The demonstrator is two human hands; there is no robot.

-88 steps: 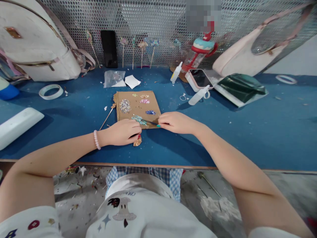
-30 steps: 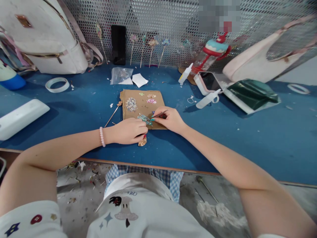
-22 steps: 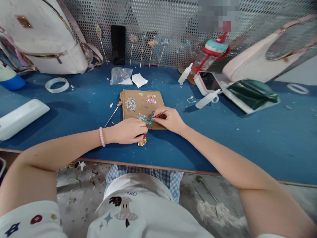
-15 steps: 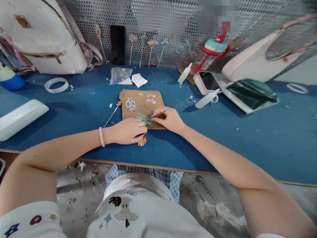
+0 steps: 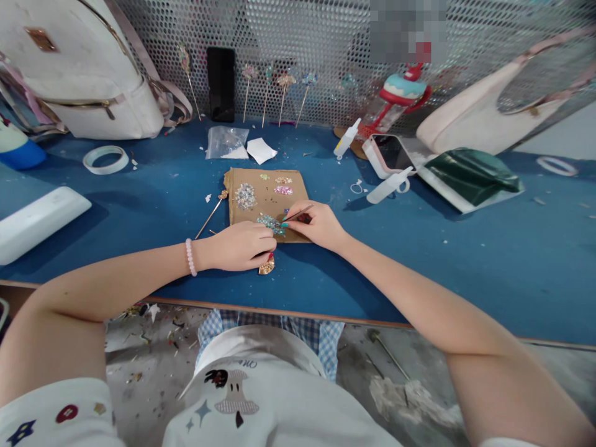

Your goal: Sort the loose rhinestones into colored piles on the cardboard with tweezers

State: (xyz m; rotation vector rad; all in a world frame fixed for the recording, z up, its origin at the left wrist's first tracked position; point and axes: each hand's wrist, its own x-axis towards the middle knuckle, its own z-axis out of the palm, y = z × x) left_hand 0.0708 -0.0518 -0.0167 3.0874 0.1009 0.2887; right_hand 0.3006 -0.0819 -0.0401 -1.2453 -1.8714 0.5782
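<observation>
While my left hand (image 5: 239, 246) curls shut on the gold fan piece (image 5: 267, 267), my right hand (image 5: 316, 225) pinches a thin pick (image 5: 298, 215) over the teal gems (image 5: 270, 223) at the cardboard's (image 5: 261, 197) 6 o'clock edge, so I judge it gem pickup, needing a precise tip touch.

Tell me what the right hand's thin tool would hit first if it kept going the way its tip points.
Likely the teal rhinestone cluster on the cardboard sheet: the right hand aims the tool leftward at it, with the left hand just beyond.

There is only one view, from a camera on the person's head. It looks forward and down at the blue bench (image 5: 139, 205) from close, with the perforated metal wall (image 5: 302, 37) behind it.
</observation>
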